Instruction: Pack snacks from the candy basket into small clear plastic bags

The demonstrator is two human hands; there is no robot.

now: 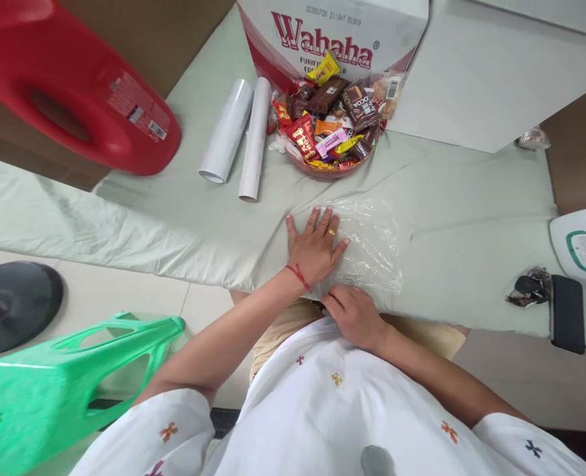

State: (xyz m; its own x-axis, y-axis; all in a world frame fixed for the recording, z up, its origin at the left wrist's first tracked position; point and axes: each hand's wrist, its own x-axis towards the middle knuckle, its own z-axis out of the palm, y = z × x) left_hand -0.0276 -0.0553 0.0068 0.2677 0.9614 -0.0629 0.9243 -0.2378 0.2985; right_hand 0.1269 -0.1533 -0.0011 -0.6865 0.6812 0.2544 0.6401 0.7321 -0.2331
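Observation:
A clear plastic bag [370,241] lies flat and wrinkled on the cloth-covered table. My left hand [314,250] presses down at the bag's left side, palm down with fingers spread; a ring and a red string bracelet show on it. Close to the table's front edge is my right hand [356,316], its fingers curled in a pinch at the bag's near edge. Its fingertips are partly hidden. Beyond my hands stands a bowl [330,173] heaped with wrapped candies [333,125].
Two white rolls [227,132] [256,142] lie left of the bowl. A red jug [139,119], a Wahaha carton [333,33] and a white box [452,79] stand behind. Keys [528,287], a black phone [567,314] and a white bottle [583,244] are at right. A green stool [30,396] stands below left.

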